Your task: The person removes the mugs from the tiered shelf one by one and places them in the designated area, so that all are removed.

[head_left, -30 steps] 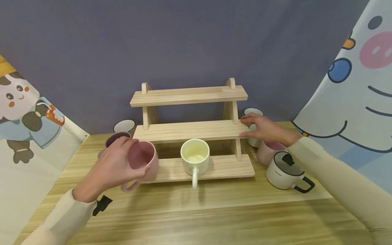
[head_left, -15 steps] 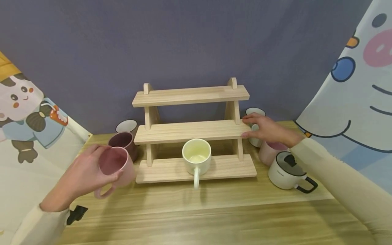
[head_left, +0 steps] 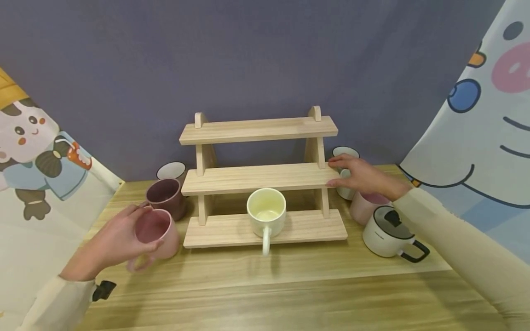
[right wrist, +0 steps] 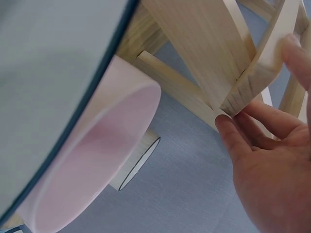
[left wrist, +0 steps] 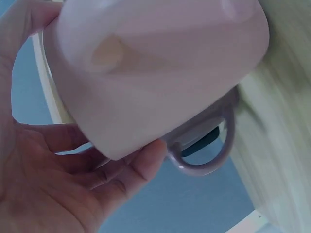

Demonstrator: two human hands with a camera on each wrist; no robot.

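My left hand [head_left: 120, 236] grips a pink mug [head_left: 167, 241] by its rim, thumb on the near side, low over the table left of the shelf. In the left wrist view the pink mug [left wrist: 160, 73] fills the upper middle, fingers along its edge. Behind it stands a dark purple mug [head_left: 167, 197]. My right hand [head_left: 358, 174] holds the right end of the middle board of the wooden three-tier shelf [head_left: 261, 177]; the right wrist view shows thumb and fingers around the board end [right wrist: 252, 82]. A pale yellow mug [head_left: 266, 211] sits on the bottom tier, handle toward me.
A black-rimmed mug [head_left: 171, 170] stands at the back left. Right of the shelf are a second pink mug [head_left: 364, 209], a white lidded mug with black handle [head_left: 385, 236] and two pale mugs partly behind my hand. A grey-blue cloth [head_left: 256, 55] hangs behind.
My left hand has carried the pink mug left from the shelf's bottom tier, then lowered it toward the table in front of the purple mug. The right hand keeps its hold on the shelf.
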